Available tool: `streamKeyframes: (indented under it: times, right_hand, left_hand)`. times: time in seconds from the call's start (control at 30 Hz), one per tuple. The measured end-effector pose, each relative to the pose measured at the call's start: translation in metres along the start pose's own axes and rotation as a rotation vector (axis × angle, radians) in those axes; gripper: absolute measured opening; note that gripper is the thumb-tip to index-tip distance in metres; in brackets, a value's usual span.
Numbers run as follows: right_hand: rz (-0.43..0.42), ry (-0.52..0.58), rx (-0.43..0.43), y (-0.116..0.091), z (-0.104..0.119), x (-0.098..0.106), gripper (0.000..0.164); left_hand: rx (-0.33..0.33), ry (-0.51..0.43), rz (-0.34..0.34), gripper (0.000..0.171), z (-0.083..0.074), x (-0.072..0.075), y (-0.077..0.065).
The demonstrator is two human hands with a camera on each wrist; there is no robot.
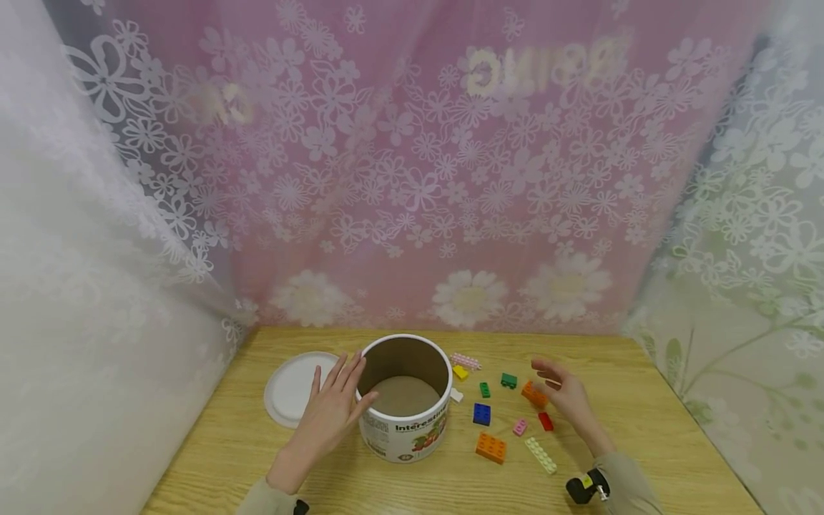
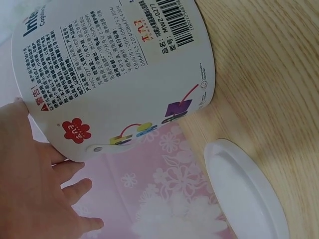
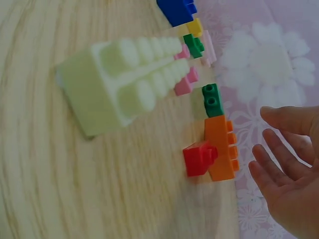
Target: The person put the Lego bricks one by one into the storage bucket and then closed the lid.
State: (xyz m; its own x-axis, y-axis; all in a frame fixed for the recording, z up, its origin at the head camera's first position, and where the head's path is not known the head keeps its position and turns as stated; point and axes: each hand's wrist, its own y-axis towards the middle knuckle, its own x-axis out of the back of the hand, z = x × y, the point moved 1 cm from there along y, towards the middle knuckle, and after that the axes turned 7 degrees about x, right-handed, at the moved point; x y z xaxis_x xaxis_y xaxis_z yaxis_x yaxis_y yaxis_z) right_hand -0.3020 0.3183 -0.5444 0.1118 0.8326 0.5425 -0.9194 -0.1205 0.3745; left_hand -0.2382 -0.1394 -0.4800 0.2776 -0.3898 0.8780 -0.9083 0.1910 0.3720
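My left hand (image 1: 331, 415) touches the rim of a round white bucket (image 1: 402, 447) with its fingers spread and straight. In the left wrist view those fingers lie along the upper edge of the printed bucket wall (image 2: 109, 74). The bucket stands upright without its lid, and its visible floor is bare. Over to the right, my right hand (image 1: 568, 397) hovers by an orange toy brick (image 1: 531, 394), fingers loosely bent and nothing between them. The right wrist view shows this hand (image 3: 291, 169) apart from the orange brick (image 3: 219, 149) and the red brick (image 3: 198, 159) beside it.
A white lid (image 1: 292, 392) lies left of the bucket. Several bricks are scattered to its right: blue (image 1: 481, 414), orange (image 1: 491, 447), pale yellow (image 1: 541, 455), small pink (image 1: 520, 427), green (image 1: 508, 380) and long pink (image 1: 466, 360). A flowered curtain (image 1: 412, 179) encloses the table.
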Motion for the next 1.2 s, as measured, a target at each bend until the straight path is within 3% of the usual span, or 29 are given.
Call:
streamKeyframes:
  times: [0.2,0.5,0.77,0.97,1.2]
  right_hand:
    - [0.043,-0.009,-0.047,-0.001,-0.007,-0.003,0.049]
    - [0.126,-0.02,-0.184,-0.002,-0.021,-0.007,0.055]
    - [0.121,-0.156,-0.181,-0.001,-0.023,-0.008,0.051]
    - [0.125,-0.166,-0.194,0.0,-0.011,-0.007,0.047]
    - [0.079,-0.142,-0.081,0.008,0.016,-0.004,0.044]
  left_hand:
    - [0.007,0.001,0.009,0.069,-0.001,-0.001,0.0]
    - [0.012,-0.004,0.01,0.068,0.0,-0.001,-0.001]
    - [0.023,0.002,0.021,0.066,-0.003,0.0,0.001]
    - [-0.004,0.04,0.004,0.066,-0.003,0.001,0.001]
    - [-0.012,0.047,-0.004,0.064,-0.003,0.0,0.001]
